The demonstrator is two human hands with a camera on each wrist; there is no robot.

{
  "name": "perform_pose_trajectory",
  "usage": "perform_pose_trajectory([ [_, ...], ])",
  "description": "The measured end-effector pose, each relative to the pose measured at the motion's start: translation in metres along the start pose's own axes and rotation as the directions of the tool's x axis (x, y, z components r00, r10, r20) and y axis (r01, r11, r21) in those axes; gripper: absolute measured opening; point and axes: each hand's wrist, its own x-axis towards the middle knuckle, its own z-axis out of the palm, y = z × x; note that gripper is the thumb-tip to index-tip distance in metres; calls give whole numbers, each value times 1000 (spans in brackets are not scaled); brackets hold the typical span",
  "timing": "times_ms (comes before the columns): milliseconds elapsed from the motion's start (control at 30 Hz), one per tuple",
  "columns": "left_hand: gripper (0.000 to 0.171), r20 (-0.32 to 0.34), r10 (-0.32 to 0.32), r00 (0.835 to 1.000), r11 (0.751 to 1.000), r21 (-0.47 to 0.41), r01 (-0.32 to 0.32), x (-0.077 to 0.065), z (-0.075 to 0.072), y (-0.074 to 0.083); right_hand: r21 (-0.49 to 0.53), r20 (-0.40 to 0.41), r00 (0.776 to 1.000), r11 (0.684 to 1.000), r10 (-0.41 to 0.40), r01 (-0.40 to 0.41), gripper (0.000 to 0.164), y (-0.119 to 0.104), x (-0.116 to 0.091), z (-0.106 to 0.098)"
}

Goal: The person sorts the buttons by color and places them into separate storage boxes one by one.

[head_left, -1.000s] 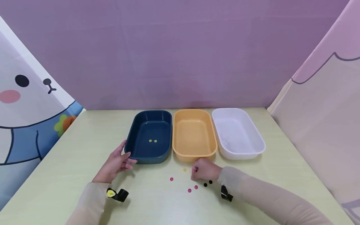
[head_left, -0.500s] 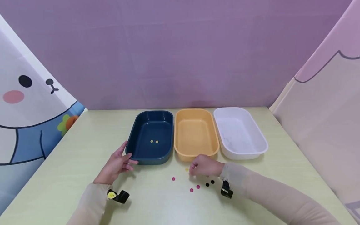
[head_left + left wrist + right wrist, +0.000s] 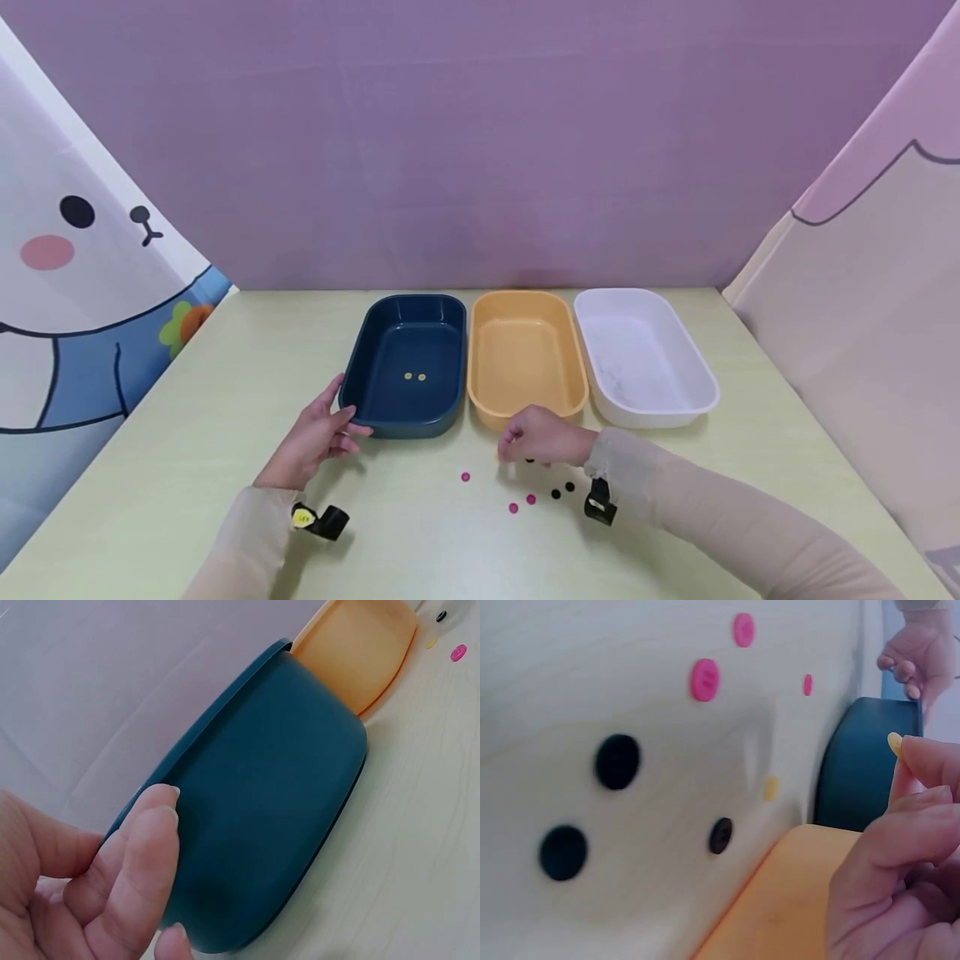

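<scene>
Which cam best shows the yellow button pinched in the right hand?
Right wrist: the pinched button pokes out close-up from the right hand. Head: only a yellow speck by that hand, unclear which button. Left wrist: absent; the yellow button there lies on the table.

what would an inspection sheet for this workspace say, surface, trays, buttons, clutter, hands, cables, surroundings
Surface: pale table with faint wood grain.
Trays: blue tray, orange tray and white tray in a row, left to right.
Buttons: two yellow buttons in the blue tray; right wrist view shows three pink buttons, three black buttons and one loose yellow button on the table.
Clutter: nothing seen.
Left hand: holds the blue tray's near-left corner.
Right hand: pinches another yellow button.
Cables: nothing seen.
Surroundings: purple backdrop behind, cartoon-printed cloth at left.
</scene>
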Motion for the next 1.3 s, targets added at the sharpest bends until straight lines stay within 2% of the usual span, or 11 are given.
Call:
perform_pose_trajectory([
  [300,66,9,17,1000,999,-44,-16,-1,1,-2,6,-4,998,998,-57,57,8,-11,8,-9],
  [433,66,5,24,1000,998,-52,-24,-1,2,-3,24,-18,998,998,-56,56,10,-13,14,-14],
  [800,67,-67,3,998,1000,-7,-3,-3,3,-1,58,-83,996,997,-43,48,12,-31,27,-20],
  [933,65,-87,-4,996,1000,9,5,-3,4,0,73,-123,991,995,-61,70,10,-38,35,-19],
  [1067,65,-96,3,995,1000,5,-2,-3,5,-1,72,-129,989,994,-78,88,12,-45,44,-20],
  [1300,65,-103,5,995,1000,-1,-5,-3,5,-2,22,-147,987,998,-63,67,12,-52,66,-20],
])
